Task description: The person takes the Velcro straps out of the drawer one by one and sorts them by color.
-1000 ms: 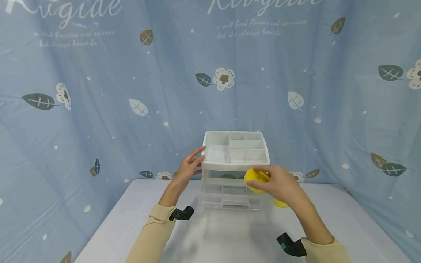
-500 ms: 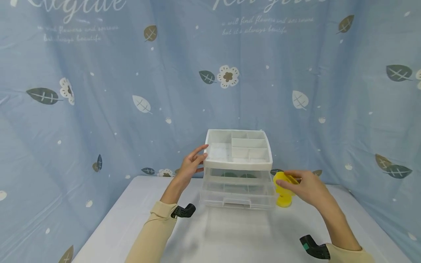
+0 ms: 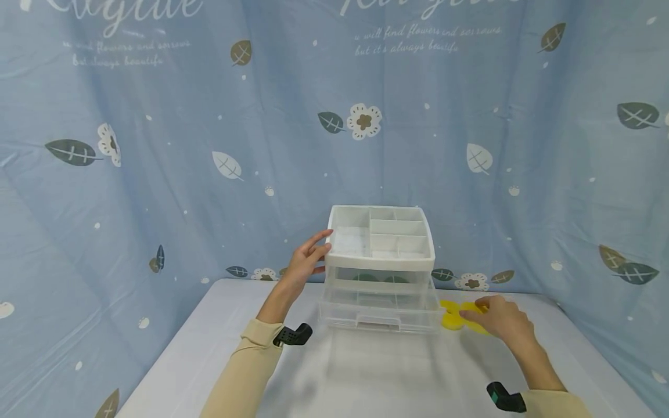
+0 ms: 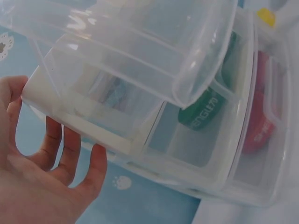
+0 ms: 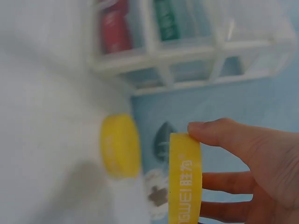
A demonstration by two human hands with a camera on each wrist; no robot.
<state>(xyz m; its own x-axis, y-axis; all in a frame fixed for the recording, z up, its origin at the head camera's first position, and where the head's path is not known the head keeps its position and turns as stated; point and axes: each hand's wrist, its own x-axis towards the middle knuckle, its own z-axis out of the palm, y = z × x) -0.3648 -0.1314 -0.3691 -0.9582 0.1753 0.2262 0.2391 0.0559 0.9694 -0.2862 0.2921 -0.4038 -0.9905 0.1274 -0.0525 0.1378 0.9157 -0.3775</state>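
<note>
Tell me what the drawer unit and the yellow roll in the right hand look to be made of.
Drawer unit: apparently glossy clear plastic with a white top tray; contents show through. Yellow roll: probably tape, smooth, with printed lettering on its band; the material is uncertain.

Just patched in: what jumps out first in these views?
The clear drawer organizer stands mid-table against the blue curtain, with the left hand touching its left side. To its right, the right hand holds a yellow tape roll low over the table, beside a second yellow roll. Green and red rolls show inside the drawers.
</note>
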